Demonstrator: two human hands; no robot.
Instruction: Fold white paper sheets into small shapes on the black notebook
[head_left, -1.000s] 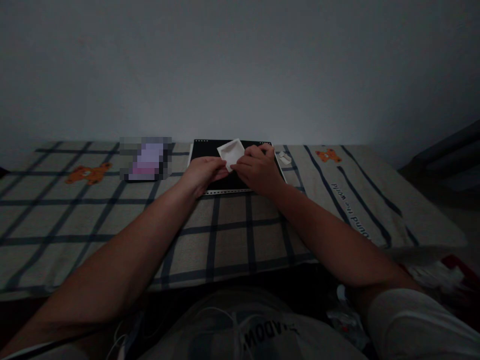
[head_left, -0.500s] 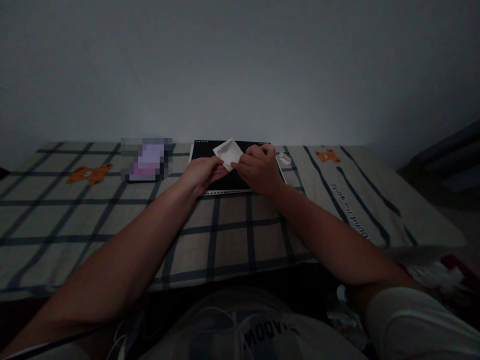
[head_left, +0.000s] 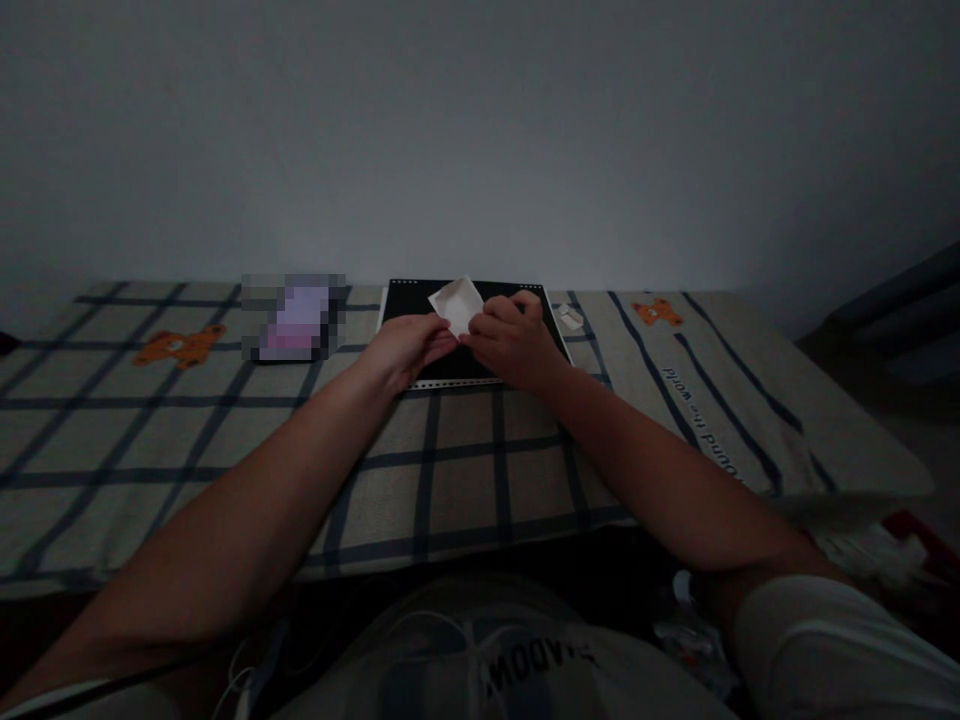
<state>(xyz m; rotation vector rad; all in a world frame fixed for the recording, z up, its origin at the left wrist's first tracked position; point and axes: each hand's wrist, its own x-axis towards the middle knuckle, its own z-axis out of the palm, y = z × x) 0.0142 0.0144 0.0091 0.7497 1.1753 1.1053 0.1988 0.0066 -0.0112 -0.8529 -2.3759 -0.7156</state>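
Left fingers and right fingers pinch white paper — folded, it seems.

Wall closes way behind far edge of table. Left hand and right hand, both on white paper, block way over black pad. Between forearms, free lane from near edge to pad. Phone obstructs near far edge, left of pad; small white piece, just right. Free room: along left and right edges.

Matt paper piece, rough-woven cloth tablecloth
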